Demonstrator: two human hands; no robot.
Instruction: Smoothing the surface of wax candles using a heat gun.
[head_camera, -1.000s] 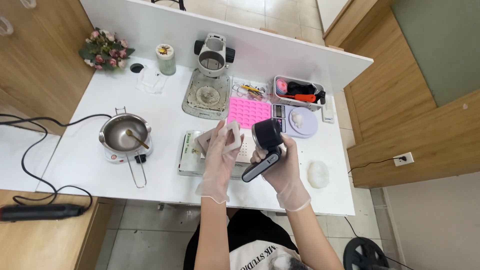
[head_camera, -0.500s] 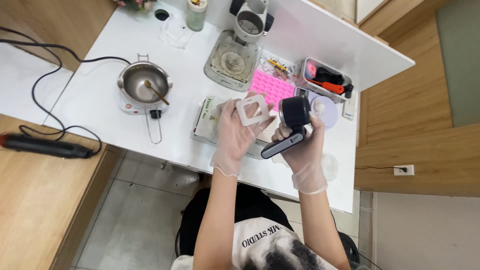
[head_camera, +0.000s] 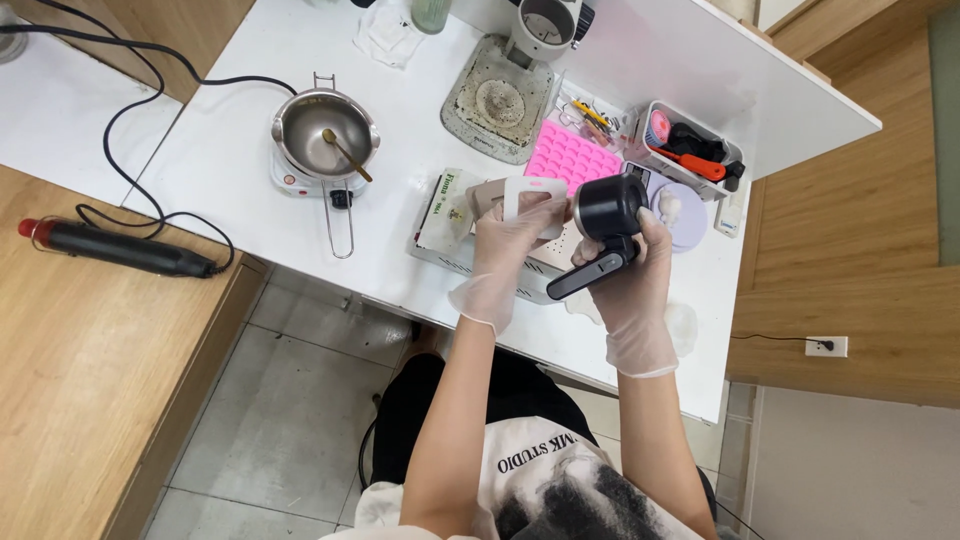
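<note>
Over white worktable (head_camera: 250, 150), left gloved hand (head_camera: 510, 235) clamped on pale square mould (head_camera: 528, 200), right gloved hand (head_camera: 630, 275) closed around black handled pouring cup (head_camera: 605, 215) just beside it; likely mid-pour, needing steady tilt.

Gloved left hand (head_camera: 512, 238) gripping, right hand (head_camera: 632, 272) gripping

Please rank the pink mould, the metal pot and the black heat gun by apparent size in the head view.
1. Black heat gun, longest.
2. Metal pot.
3. Pink mould, partly hidden; close to the pot, so their order is unsure.
</note>
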